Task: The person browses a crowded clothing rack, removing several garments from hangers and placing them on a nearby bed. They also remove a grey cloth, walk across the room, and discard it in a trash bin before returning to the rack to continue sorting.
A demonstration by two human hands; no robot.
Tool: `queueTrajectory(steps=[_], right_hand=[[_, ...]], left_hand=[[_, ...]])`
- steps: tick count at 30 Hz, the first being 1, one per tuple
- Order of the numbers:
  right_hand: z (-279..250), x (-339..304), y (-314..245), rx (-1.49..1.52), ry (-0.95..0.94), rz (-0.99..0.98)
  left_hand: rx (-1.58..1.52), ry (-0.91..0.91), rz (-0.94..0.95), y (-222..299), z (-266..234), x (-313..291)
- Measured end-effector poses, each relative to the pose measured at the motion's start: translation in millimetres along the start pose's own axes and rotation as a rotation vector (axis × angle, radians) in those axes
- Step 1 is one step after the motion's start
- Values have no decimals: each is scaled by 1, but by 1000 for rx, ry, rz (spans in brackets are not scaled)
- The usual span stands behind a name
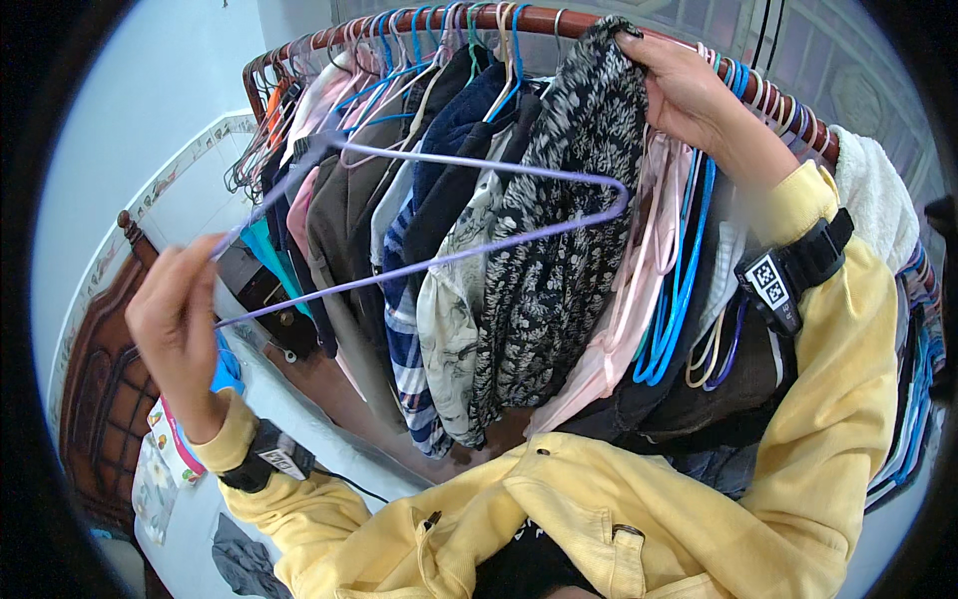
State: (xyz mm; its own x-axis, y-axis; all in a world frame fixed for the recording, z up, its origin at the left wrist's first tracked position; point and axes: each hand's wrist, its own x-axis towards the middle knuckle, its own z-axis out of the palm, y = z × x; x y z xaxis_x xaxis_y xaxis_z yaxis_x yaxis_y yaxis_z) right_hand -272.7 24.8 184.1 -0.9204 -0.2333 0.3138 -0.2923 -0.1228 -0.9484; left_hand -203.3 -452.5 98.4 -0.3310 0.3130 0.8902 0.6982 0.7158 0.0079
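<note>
My left hand (178, 317) is closed around one end of a lavender clothes hanger (439, 262), out at the left in front of the hanging clothes. The hanger's other end points right, across a black-and-white patterned garment (564, 290). That garment hangs down from my right hand (689, 95), whose fingers pinch its top edge close to the rail. The hanger appears to be bare; its hook is blurred.
A curved reddish-brown rail (539, 18) carries several garments on hangers. Bare blue hangers (679, 290) dangle right of the patterned garment. A white towel (873, 190) drapes the rail's right end. At the left are a bed (329, 439) and a carved wooden headboard (100, 389).
</note>
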Motion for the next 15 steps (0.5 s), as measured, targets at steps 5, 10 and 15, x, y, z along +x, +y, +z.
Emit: queueTrajectory(steps=[5,10,15], right_hand=[[-6,-19,10,-55,129,-12],[20,-58,0,-203,79,88],[58,-105,-4,-621,-373,182]], left_hand=[[26,225,-235,-25,-22,-26],[144,129,-6,11,10,-5],[-14,34,-87,82,49,20]])
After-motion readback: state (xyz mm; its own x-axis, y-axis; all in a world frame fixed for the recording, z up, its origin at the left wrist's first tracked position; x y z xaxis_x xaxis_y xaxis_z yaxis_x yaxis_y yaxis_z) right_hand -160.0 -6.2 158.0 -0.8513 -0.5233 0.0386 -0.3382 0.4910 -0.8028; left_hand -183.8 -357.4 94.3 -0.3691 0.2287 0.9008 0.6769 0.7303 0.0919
